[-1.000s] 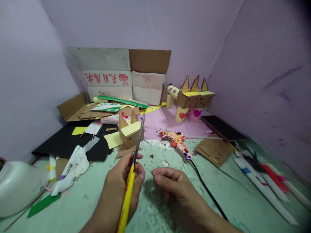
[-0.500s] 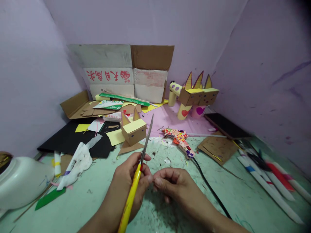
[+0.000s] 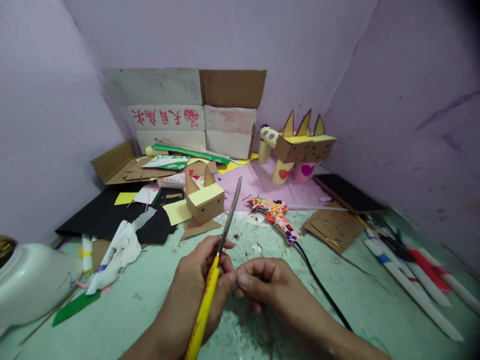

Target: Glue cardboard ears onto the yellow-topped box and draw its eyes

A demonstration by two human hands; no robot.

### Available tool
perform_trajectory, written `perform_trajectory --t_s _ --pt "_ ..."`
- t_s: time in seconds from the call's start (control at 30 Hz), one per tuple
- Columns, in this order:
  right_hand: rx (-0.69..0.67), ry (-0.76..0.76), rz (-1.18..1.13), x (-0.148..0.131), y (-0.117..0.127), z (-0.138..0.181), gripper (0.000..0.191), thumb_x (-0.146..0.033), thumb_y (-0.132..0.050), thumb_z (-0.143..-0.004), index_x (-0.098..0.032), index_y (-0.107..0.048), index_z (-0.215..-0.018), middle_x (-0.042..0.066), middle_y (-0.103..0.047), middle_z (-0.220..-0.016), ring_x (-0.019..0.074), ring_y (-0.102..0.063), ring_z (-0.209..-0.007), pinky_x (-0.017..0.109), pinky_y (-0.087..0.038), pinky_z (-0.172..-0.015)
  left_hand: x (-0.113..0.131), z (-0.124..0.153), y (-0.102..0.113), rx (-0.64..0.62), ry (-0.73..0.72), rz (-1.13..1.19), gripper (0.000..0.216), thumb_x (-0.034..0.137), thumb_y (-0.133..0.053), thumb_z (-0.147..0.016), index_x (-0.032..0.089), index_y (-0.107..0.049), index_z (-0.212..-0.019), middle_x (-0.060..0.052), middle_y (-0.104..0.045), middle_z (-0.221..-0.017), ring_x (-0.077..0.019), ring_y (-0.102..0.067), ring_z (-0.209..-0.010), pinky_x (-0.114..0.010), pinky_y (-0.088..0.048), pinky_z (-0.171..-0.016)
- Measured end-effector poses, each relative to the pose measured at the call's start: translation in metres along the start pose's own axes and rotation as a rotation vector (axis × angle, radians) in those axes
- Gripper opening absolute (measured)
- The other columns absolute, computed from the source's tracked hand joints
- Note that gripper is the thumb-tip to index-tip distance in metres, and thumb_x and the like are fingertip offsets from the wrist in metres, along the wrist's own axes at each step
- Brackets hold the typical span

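My left hand is closed around a yellow-handled blade. Its narrow, pointed metal part tilts up and away from me; side-on, I cannot tell if it is a knife or scissors. My right hand is pinched, its fingertips meeting those of my left hand. Whatever lies between them is too small or hidden to make out. Just beyond the hands stands a cardboard animal head with two pointed ears and dot eyes. A flower-patterned glue gun lies beyond my right hand, its black cord trailing toward me.
Finished-looking cardboard animals with tube legs stand at the back right. Behind is an unfolded carton. Black sheet, crumpled tissue and a white pot occupy the left. Markers and cardboard pieces lie right.
The blade has tipped slightly to the right in my left hand. The pinched fingertips stay together, and the surroundings shift a little left in view.
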State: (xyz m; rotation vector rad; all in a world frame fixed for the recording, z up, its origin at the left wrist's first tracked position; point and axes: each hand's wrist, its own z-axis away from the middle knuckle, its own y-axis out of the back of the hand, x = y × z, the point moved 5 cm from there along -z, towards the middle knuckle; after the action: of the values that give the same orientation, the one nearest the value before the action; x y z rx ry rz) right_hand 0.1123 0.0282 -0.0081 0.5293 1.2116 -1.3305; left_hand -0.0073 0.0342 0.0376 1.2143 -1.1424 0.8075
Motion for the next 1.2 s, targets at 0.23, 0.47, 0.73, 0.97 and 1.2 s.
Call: perform_trajectory --t_s 0.23,0.47,0.73,0.97,1.2 --pt "0.03 -0.027 -0.095 0.002 0.001 0.001 0.038 -0.041 -0.085 -0.047 -0.015 -0.074 -0.072 -0.002 -0.057 -0.054 0.0039 -0.04 -0.045 0.018 -0.028 -0.044 -0.008 -0.001 0.002 0.076 0.05 0.103 0.027 0.024 -0.06 -0.074 0.019 -0.049 -0.098 0.004 -0.057 -0.066 -0.0094 -0.053 -0.054 -0.018 -0.04 -0.047" --pt "0.113 -0.008 -0.098 0.001 0.003 0.002 0.035 -0.038 -0.087 -0.044 -0.014 -0.072 -0.063 -0.002 -0.061 -0.053 0.0039 -0.042 -0.045 0.019 -0.029 -0.045 0.0 0.007 -0.003 0.207 0.144 0.12 0.026 0.029 -0.061 -0.073 0.02 -0.05 -0.095 0.006 -0.055 -0.064 -0.0093 -0.051 -0.053 -0.019 -0.041 -0.049" --pt "0.114 -0.011 -0.071 -0.001 0.002 0.002 0.032 -0.039 -0.085 -0.048 -0.014 -0.07 -0.063 -0.002 -0.059 -0.052 0.0041 -0.041 -0.044 0.019 -0.029 -0.044 0.007 0.008 -0.004 0.211 0.152 0.063 0.026 0.028 -0.058 -0.073 0.019 -0.049 -0.095 0.005 -0.056 -0.066 -0.01 -0.053 -0.055 -0.021 -0.044 -0.052" --pt "0.117 0.001 -0.068 0.0 0.002 0.004 0.031 -0.038 -0.084 -0.05 -0.014 -0.07 -0.063 0.0 -0.062 -0.056 0.0076 -0.048 -0.051 0.022 -0.035 -0.053 0.006 0.009 -0.009 0.196 0.153 0.084 0.024 0.026 -0.057 -0.075 0.019 -0.048 -0.097 0.005 -0.057 -0.068 -0.0095 -0.054 -0.057 -0.02 -0.045 -0.053" --pt "0.203 0.018 -0.033 -0.005 0.015 0.003 0.024 -0.029 -0.082 -0.049 -0.013 -0.07 -0.062 -0.003 -0.058 -0.05 0.0046 -0.042 -0.044 0.02 -0.029 -0.045 0.014 0.003 0.009 0.091 -0.033 -0.292 0.017 0.029 -0.048 -0.085 0.022 -0.053 -0.099 0.004 -0.056 -0.068 -0.0107 -0.052 -0.056 -0.021 -0.044 -0.053"
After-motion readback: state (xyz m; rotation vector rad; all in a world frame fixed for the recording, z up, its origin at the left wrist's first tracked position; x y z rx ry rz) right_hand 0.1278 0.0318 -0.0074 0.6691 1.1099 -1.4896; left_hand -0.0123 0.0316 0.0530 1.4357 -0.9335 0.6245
